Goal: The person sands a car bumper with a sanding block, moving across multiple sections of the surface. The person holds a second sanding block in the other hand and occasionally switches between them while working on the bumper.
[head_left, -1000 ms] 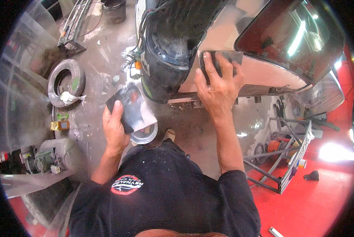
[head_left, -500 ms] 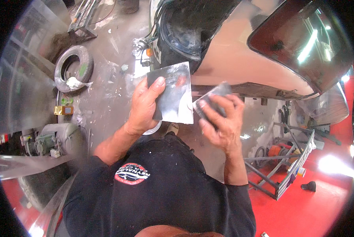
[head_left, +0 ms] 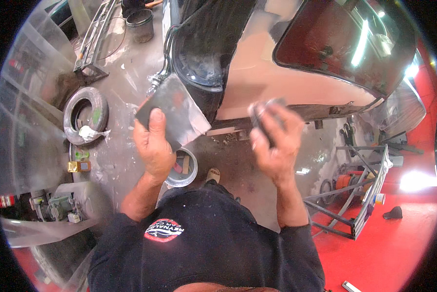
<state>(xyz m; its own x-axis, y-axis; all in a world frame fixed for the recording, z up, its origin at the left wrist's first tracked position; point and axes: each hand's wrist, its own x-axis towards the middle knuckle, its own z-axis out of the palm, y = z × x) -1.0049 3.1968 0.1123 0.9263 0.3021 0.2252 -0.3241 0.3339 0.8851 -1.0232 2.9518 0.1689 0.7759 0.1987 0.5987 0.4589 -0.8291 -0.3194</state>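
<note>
My left hand (head_left: 155, 146) grips a flat grey board (head_left: 177, 107), thumb on top, with a pale smear along its right edge and a faint reddish mark. To the right, my right hand (head_left: 281, 146) is closed on a dark flat spreader (head_left: 266, 132), blurred by motion and partly hidden by my fingers. It is apart from the board, just in front of the lower edge of a car body panel (head_left: 257, 80) coated in beige-pink. Below the board stands a round pail (head_left: 194, 170) with a pale rim and some items inside.
A dark headlight area (head_left: 199, 63) and loose wiring (head_left: 166, 58) are at the car's left end. A tyre (head_left: 103, 109) lies on the floor at left, near a compressor (head_left: 57, 207). A metal frame (head_left: 352, 228) stands at right on red floor, and a dark bucket (head_left: 140, 27) farther back.
My left hand has moved left and tilted the board, bringing the pail into view. The right hand has turned the spreader more upright and stays near the panel. The whole view has shifted slightly.
</note>
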